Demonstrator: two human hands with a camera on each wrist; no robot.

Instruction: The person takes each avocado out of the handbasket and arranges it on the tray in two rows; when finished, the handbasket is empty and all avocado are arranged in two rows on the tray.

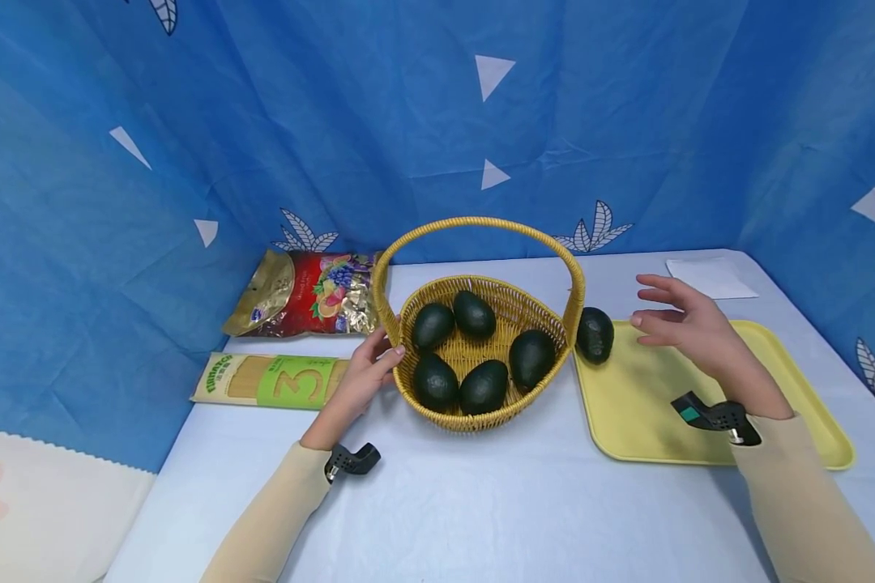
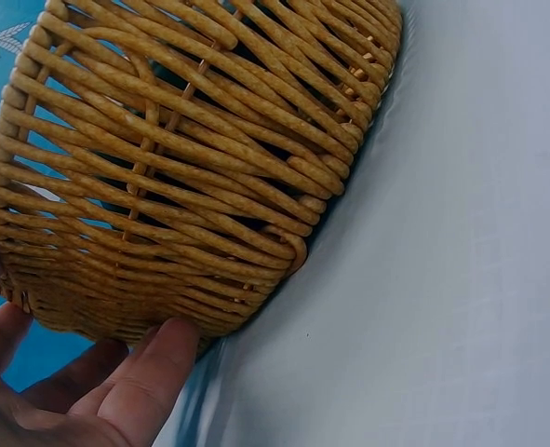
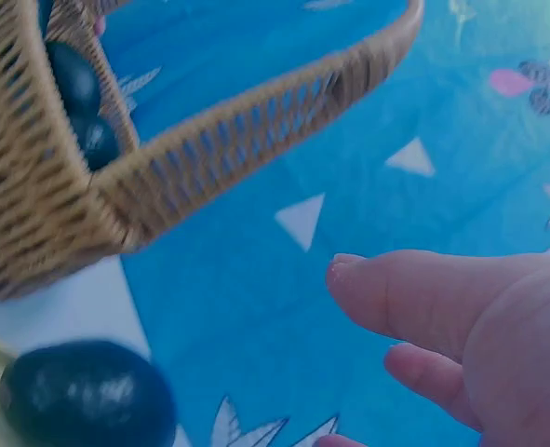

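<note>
A person steadies a basket of avocados with one hand while the other hangs open over a tray.

The left hand (image 1: 360,374) rests against the outer left wall of the wicker basket (image 1: 481,413), fingers fairly straight and thumb lying on the weave, holding nothing else. 5 dark avocados (image 1: 484,386) lie inside the basket, which stands upright on the pale blue table (image 1: 481,502) with its handle arched overhead. The right hand (image 1: 689,324) hovers above the yellow tray (image 1: 642,421), fingers spread wide and loose, gripping nothing. A 6th avocado (image 1: 595,334) sits on the tray's far left corner, just beside the basket and near those fingertips but apart from them. Behind the left hand lie a pack of spaghetti (image 1: 273,380) and a shiny snack bag (image 1: 302,293).
</note>
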